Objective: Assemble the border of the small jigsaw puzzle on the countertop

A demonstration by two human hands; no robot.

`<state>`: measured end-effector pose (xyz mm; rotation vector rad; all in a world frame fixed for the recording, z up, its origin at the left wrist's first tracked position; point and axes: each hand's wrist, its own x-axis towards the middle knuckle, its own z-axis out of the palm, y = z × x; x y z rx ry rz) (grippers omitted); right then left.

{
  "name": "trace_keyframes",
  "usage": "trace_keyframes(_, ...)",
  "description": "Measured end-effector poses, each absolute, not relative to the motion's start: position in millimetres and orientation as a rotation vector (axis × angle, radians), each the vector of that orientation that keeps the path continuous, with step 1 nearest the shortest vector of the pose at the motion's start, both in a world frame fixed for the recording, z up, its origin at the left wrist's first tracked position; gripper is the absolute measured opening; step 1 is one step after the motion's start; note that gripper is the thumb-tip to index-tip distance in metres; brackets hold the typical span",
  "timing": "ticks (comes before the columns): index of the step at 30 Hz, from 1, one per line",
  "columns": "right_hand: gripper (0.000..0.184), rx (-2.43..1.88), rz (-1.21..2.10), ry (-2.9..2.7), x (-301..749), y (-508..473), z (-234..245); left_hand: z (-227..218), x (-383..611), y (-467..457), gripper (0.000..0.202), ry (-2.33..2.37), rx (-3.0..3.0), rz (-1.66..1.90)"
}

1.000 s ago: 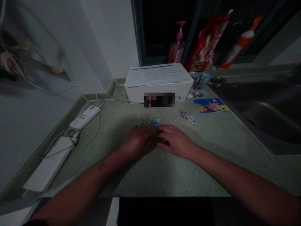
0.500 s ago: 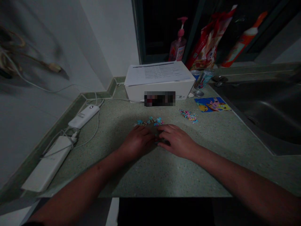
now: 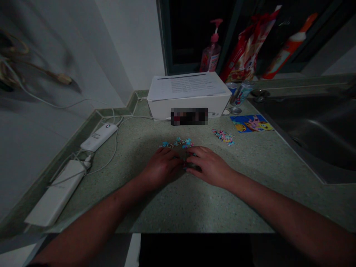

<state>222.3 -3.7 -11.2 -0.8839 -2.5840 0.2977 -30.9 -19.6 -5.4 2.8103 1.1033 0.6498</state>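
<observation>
My left hand rests low over the counter, fingers curled and pressed together; whatever is in them is hidden. Facing it, my right hand bends its fingers and thumb inward, their tips almost meeting the left fingertips. Tiny dark and coloured bits, seemingly jigsaw pieces, show between the two sets of fingertips, too small to make out well. Just beyond the hands lies a loose row of blue and multicoloured jigsaw pieces. Farther right is a pile of smaller pink, yellow and blue pieces.
A white box with printed paper stands at the back. A blue cartoon picture card lies near the sink. On the left are a white power bank, another white device and cables. Bottles and a red bag stand behind.
My left hand has shifted very slightly at the fingers and wrist. The right hand and the piles of pieces look almost the same.
</observation>
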Motion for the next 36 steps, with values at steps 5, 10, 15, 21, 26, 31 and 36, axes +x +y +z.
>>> trace_keyframes(5, 0.023, -0.886, 0.324, -2.574, 222.5, -4.2, -11.0, -4.7, -32.7, -20.2, 0.018, 1.139, 2.775, 0.648)
trace_keyframes(10, 0.014, -0.858, 0.301, -2.601, 222.7, -4.7, -9.5, -6.1, -34.6, -19.9, 0.019, 1.145, 2.744, 0.661)
trace_keyframes(15, 0.019, -0.835, 0.284, -2.596, 222.4, -6.9, -6.3, -5.9, -39.5, -18.1, 0.019, 1.182, 2.717, 0.686)
trace_keyframes(21, 0.017, -0.814, 0.284, -2.593, 222.1, -6.9, -7.8, -7.2, -53.1, -12.3, 0.015, 1.355, 2.706, 0.715)
trace_keyframes(26, 0.019, -0.823, 0.3, -2.585, 221.2, -7.1, -10.5, -11.4, -59.9, -8.6, 0.018, 1.639, 2.609, 0.63)
trace_keyframes(31, 0.019, -0.837, 0.289, -2.558, 221.1, -6.5, -10.2, -13.3, -63.4, -7.7, 0.018, 1.672, 2.565, 0.627)
trace_keyframes(36, 0.021, -0.844, 0.272, -2.552, 223.2, -4.9, -8.6, -7.9, -71.1, -7.7, 0.014, 1.669, 2.558, 0.608)
